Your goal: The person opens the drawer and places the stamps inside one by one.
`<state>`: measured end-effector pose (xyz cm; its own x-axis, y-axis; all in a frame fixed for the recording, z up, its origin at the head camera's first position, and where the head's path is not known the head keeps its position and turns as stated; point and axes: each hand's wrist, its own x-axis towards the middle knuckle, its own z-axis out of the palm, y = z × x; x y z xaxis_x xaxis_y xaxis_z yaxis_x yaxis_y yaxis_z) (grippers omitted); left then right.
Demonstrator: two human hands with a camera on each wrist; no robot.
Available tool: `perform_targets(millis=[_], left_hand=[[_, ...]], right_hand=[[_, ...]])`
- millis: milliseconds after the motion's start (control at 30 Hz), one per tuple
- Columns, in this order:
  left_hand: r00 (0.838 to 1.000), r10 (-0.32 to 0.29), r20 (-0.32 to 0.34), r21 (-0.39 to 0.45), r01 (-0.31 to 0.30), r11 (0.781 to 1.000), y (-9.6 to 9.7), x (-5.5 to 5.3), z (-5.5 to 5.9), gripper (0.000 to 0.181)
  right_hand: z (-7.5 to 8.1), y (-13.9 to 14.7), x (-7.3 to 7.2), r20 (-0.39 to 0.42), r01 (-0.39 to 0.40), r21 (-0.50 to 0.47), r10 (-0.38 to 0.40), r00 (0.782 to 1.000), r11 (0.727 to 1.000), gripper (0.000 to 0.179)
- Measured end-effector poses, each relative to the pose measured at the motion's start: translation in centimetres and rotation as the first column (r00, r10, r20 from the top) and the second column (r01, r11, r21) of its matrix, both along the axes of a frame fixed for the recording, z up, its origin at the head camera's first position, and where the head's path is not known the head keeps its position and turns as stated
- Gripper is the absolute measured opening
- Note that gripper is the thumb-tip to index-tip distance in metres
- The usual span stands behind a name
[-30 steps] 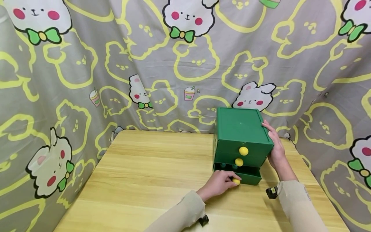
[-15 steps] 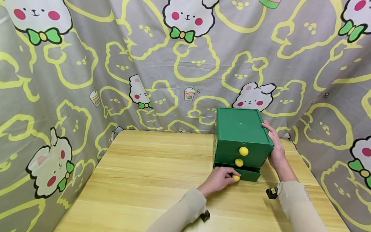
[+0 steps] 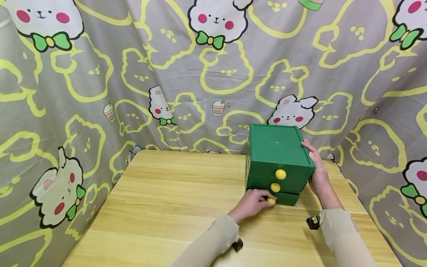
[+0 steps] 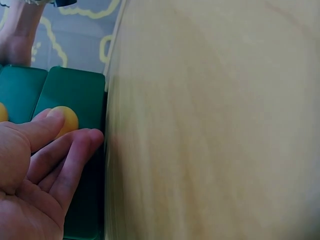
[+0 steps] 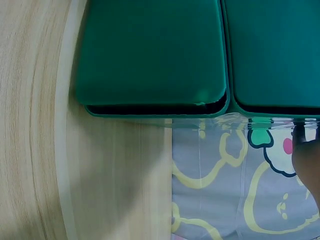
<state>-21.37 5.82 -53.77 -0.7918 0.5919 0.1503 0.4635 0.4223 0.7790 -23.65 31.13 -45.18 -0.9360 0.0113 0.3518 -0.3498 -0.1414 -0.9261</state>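
A green drawer cabinet (image 3: 278,144) stands on the wooden table, with a column of three drawers and round yellow knobs. My left hand (image 3: 250,204) pinches the knob (image 3: 271,201) of the bottom drawer (image 3: 288,199); in the left wrist view, the thumb lies against that yellow knob (image 4: 71,121). The bottom drawer sticks out slightly, and a narrow dark gap shows behind its front (image 5: 150,55) in the right wrist view. Against the cabinet's right side rests my right hand (image 3: 319,174), fingers extended up to the top edge. The drawer's inside is hidden.
The upper knob (image 3: 280,174) and middle knob (image 3: 275,187) sit on closed drawers. Behind the wooden table (image 3: 173,193) hangs a grey patterned curtain (image 3: 180,74), close to the cabinet's back. The table's right edge runs near my right forearm.
My left hand has pushed the bottom drawer inward by its knob, so the opening above it has narrowed to a thin slit. The right hand and the cabinet stay in place.
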Motion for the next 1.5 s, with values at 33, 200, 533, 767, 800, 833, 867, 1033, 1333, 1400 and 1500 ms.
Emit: perform_targets(millis=[33,200,533,767,800,833,867,1033,1333,1400,1500], left_hand=[[1.0,0.002,-0.002,0.001,-0.002,1.0,0.03,-0.07,-0.02,0.018],[1.0,0.003,0.002,-0.007,-0.003,1.0,0.17,-0.28,0.0,0.018],[0.996,0.01,-0.092,-0.023,-0.012,1.0,0.19,-0.2,-0.01,0.021],[0.992,0.039,-0.119,-0.033,-0.043,0.999,0.25,-0.03,0.15,0.022],[0.992,0.04,-0.12,-0.036,-0.045,0.998,0.25,-0.02,0.17,0.022],[0.992,0.041,-0.122,-0.038,-0.046,0.998,0.25,-0.04,0.13,0.022],[0.991,0.04,-0.127,-0.04,-0.046,0.998,0.25,-0.06,0.11,0.022],[0.989,0.033,-0.142,-0.044,-0.04,0.998,0.26,-0.17,-0.04,0.023],[0.985,0.033,-0.171,-0.073,-0.046,0.996,0.13,0.06,-0.08,0.024],[0.984,0.027,-0.175,-0.075,-0.04,0.996,0.06,0.08,-0.08,0.024],[0.985,0.0,-0.172,-0.084,-0.014,0.996,-0.15,0.06,-0.07,0.025]], right_hand=[[0.0,-0.01,0.0,-0.002,0.0,-0.001,0.0,1.0,1.0,0.05],[0.02,0.0,0.06,-0.007,0.0,-0.005,0.0,1.0,1.0,0.05],[0.04,0.0,0.12,-0.009,-0.011,-0.011,0.011,1.0,1.0,0.05],[-0.1,0.04,0.04,-0.005,-0.013,-0.014,0.013,1.0,1.0,0.05],[-0.1,0.03,0.03,-0.005,-0.013,-0.014,0.013,1.0,1.0,0.05],[-0.09,0.01,0.02,-0.005,-0.013,-0.015,0.013,1.0,1.0,0.05],[-0.08,0.0,0.03,-0.005,-0.014,-0.015,0.013,1.0,1.0,0.05],[0.06,-0.04,0.11,-0.008,-0.01,-0.012,0.01,1.0,1.0,0.05],[-0.01,-0.04,0.16,-0.005,-0.01,-0.007,0.01,1.0,1.0,0.05],[0.01,-0.05,0.13,-0.006,-0.009,-0.003,0.009,1.0,1.0,0.05],[0.08,-0.01,0.06,-0.01,-0.003,0.007,0.003,1.0,1.0,0.05]])
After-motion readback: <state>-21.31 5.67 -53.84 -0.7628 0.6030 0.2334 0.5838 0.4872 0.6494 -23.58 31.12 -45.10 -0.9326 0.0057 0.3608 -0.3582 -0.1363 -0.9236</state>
